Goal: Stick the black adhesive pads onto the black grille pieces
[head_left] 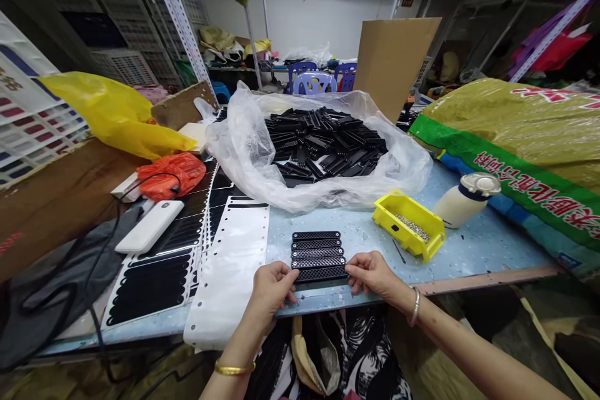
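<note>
Several black perforated strips lie in a neat stacked row at the table's front edge, each with a small round hole or screw spot at its ends. My left hand pinches the left end of the nearest black strip. At that strip's right end, my right hand has thumb and forefinger closed on it. To the right stands a yellow bin with many small shiny metal pieces inside. A thin dark tool lies beside the bin.
A clear plastic bag full of black strips sits behind. White sheets and a black adhesive sheet lie left, with a white power bank. A cream bottle and a large yellow-green sack flank the right.
</note>
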The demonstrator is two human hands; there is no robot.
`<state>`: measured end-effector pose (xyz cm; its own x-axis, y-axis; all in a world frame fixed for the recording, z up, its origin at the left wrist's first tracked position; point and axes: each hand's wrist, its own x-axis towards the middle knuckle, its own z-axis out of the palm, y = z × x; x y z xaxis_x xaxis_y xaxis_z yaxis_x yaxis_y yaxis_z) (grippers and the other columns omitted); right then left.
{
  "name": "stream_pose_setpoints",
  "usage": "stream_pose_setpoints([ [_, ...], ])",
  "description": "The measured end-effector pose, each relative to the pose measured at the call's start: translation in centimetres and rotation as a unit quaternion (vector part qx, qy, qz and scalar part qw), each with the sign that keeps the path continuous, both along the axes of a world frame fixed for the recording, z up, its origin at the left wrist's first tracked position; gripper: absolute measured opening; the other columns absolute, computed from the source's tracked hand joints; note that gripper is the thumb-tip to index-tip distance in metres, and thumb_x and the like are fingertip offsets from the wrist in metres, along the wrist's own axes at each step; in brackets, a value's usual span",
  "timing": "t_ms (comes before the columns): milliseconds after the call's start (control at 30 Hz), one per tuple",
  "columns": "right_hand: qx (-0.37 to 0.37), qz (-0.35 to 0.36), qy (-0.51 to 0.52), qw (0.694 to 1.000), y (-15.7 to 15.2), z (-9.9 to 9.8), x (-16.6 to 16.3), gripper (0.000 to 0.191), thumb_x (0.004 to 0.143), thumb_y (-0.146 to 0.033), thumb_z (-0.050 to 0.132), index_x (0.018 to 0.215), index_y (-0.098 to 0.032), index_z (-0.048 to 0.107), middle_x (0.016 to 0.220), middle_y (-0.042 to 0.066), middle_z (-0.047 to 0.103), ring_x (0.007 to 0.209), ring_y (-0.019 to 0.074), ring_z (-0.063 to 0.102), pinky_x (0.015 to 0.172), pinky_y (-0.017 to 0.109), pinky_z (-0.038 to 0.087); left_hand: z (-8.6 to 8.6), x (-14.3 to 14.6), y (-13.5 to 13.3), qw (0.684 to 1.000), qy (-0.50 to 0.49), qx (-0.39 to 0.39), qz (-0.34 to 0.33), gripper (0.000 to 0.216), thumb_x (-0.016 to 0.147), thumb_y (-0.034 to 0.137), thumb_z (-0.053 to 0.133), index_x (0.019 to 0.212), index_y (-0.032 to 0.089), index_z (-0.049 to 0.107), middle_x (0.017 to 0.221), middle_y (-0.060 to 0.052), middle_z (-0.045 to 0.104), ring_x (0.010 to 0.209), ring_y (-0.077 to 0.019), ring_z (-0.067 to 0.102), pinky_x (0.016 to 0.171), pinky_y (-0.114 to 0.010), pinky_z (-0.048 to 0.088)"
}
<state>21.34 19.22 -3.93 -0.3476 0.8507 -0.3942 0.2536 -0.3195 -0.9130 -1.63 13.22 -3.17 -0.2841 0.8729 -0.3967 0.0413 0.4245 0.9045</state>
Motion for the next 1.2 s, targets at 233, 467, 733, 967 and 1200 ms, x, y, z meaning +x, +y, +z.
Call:
stream_pose_setpoints([
  [233,-0.001,0.001,0.003,1.000,0.0,0.0,0.0,0.043,0.057,-0.053,0.071,0.069,-0.013,0.060,0.050,0.001,0.063,0.039,0.0145,0.061,0.031,0.017,0.034,0.2,-0.2,0.0,0.997,-0.077,0.008,0.002,0.036,0.051,0.044,0.076,0.057,0.016,0.053,0.042,-0.001,0.060,0.034,-0.0166,0.061,0.025,-0.015,0.030],
  [467,0.001,0.007,-0.006,1.000,0.1,0.1,0.0,0.040,0.060,-0.051,0.069,0.070,-0.013,0.060,0.050,0.001,0.062,0.040,0.0138,0.061,0.031,0.016,0.035,0.1,-0.3,0.1,0.997,-0.083,0.002,-0.010,0.037,0.051,0.043,0.077,0.059,0.016,0.053,0.042,0.000,0.060,0.036,-0.0174,0.062,0.026,-0.015,0.033],
  [733,-0.008,0.023,0.009,1.000,0.2,0.3,0.1,0.044,0.065,-0.058,0.062,0.064,-0.015,0.055,0.052,0.003,0.063,0.042,0.0134,0.062,0.033,0.016,0.035,0.2,-0.5,-0.1,0.999,-0.036,0.012,-0.027,0.040,0.061,0.055,0.067,0.062,0.017,0.054,0.046,-0.001,0.062,0.040,-0.0189,0.065,0.029,-0.019,0.038],
  [967,0.016,-0.041,0.003,0.999,-0.3,0.3,1.1,0.035,0.059,-0.033,0.065,0.087,-0.014,0.057,0.059,-0.002,0.062,0.049,0.0144,0.060,0.041,0.022,0.042,-1.7,-2.7,-2.0,0.966,0.216,0.137,0.023,0.044,0.065,0.038,0.072,0.104,0.019,0.066,0.096,-0.008,0.076,0.079,-0.0251,0.073,0.069,-0.032,0.060],
  [1200,0.154,0.020,-0.133,0.979,-1.6,-0.7,-0.9,0.028,0.063,-0.011,0.059,0.091,-0.014,0.065,0.062,-0.003,0.058,0.056,0.0119,0.053,0.052,0.022,0.041,-4.8,-1.6,-1.8,0.954,0.219,0.204,-0.004,0.046,0.067,0.024,0.058,0.112,0.022,0.067,0.107,-0.005,0.075,0.083,-0.0236,0.074,0.075,-0.032,0.061],
])
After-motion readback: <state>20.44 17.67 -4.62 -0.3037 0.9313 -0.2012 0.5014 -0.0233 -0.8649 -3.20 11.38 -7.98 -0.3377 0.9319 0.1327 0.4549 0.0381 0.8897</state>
